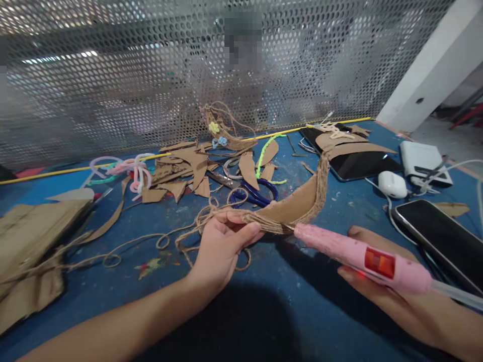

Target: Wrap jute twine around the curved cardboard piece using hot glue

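My left hand [222, 246] pinches the near end of a curved cardboard piece [294, 203] whose edge is wrapped in jute twine. My right hand [381, 281] is wrapped round a pink glue gun [362, 254], and the gun's nozzle touches the lower edge of the cardboard piece just right of my left fingers. Loose jute twine [158, 241] trails from the piece to the left across the blue table [264, 306]. Blue-handled scissors [256, 193] lie just behind the cardboard piece.
Cardboard scraps [188, 171] and pastel pipe cleaners [132, 171] lie at the back, a cardboard pile [26, 246] at left. A tablet [358, 163], an earbud case [392, 184], a white charger [422, 158] and a phone [441, 239] sit at right. A perforated metal screen [151, 75] closes the back.
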The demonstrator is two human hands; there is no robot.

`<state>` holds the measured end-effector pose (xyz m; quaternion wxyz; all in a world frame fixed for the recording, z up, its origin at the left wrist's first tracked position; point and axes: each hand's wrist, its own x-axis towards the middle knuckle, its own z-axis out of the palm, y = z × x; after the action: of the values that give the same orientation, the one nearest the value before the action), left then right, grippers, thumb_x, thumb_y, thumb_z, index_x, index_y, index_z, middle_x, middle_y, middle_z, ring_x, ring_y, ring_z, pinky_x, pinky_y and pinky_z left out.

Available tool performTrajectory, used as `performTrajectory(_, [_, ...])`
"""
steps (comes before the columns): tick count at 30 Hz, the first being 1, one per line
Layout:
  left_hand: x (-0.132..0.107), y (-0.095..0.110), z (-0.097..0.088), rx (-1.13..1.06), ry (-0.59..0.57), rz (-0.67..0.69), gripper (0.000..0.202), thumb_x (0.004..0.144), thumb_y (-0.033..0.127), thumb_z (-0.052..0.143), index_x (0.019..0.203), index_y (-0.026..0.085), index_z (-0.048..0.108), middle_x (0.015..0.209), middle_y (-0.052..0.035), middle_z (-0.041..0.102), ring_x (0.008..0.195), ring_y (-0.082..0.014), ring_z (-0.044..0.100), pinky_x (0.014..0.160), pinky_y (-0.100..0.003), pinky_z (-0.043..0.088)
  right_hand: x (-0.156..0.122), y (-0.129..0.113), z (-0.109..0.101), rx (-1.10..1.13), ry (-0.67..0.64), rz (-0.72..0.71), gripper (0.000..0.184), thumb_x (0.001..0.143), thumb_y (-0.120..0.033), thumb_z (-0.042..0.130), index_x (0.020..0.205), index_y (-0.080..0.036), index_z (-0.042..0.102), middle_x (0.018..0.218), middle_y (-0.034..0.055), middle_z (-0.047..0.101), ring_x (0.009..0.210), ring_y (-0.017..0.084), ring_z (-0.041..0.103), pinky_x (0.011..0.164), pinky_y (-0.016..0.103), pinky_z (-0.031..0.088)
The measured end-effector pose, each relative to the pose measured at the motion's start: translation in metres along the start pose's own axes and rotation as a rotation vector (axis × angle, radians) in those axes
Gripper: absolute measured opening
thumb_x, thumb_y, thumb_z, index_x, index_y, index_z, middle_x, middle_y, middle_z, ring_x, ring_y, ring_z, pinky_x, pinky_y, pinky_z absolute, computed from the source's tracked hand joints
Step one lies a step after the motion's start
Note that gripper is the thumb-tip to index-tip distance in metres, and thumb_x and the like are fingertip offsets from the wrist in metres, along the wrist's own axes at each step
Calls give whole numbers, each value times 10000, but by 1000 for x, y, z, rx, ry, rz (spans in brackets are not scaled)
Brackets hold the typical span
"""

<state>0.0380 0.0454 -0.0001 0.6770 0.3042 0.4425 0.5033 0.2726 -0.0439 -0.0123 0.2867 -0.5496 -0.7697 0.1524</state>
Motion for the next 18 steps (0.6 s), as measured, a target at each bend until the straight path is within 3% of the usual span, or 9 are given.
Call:
performTrajectory(10, [-1, -2, -1, 67, -48, -14, 488, 450, 175, 907, 652, 154, 464, 646, 41, 640, 630, -91, 651, 620, -202, 593, 6, 1, -3, 62, -47, -19, 174, 914, -358, 496, 798, -254, 574, 738, 11, 619, 669, 156, 614, 536, 241, 519])
performTrajectory(18, [1, 0, -2, 45, 22, 45, 490, 449, 170, 902, 668, 161, 464, 640, 57, 630, 637, -99, 666, 632, -210, 600, 3, 1, 4, -73, 28, 53, 288, 924, -420, 442, 807, -267, 656, 690, 54, 603, 605, 202, 567, 515, 312, 479])
